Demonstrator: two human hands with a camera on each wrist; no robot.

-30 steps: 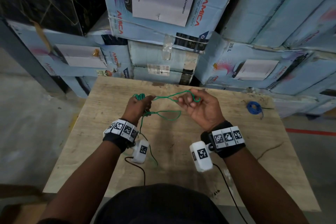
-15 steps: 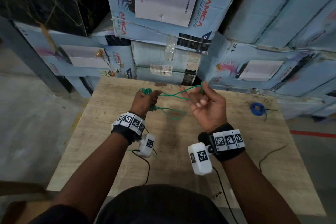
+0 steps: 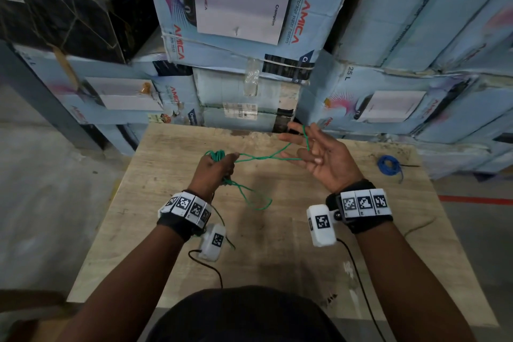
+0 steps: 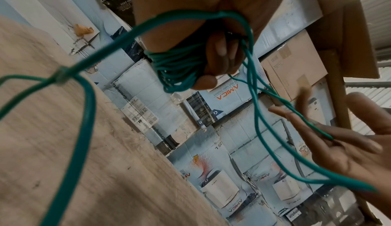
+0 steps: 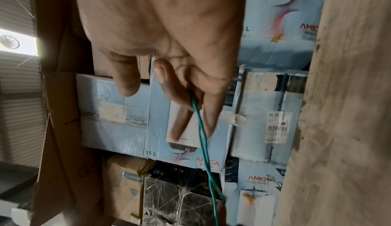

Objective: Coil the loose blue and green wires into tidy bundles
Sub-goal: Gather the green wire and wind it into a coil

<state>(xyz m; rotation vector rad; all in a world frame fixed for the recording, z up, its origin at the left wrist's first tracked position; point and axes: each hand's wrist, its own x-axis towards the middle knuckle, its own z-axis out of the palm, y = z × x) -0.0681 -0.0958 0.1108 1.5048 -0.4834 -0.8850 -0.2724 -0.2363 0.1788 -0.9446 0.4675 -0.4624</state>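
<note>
**Green wire stretched between two hands**

The fingers (image 4: pixel 222 54) of the left hand (image 3: pixel 215 168) are curled tight around a small bundle of green wire (image 4: pixel 177 67). The fist is held up above the desk (image 3: pixel 277 230), with its back to the head camera. From the fist, two strands run across to the right hand (image 3: pixel 324 158). That hand is turned palm up with its fingers (image 3: pixel 294 141) spread wide and nearly straight. The wire passes between two of them and lies over the others. A loose loop of wire (image 3: pixel 249 197) hangs down from the left fist to the desk.

The blue wire (image 3: pixel 388 165) sits coiled on the desk, well apart, near the far right corner.

Behind the desk are stacked boxes (image 3: pixel 236 8). They read "AMICA", "storage water heaters" and "Crompton". One (image 3: pixel 388 86) says "25 L".
</note>
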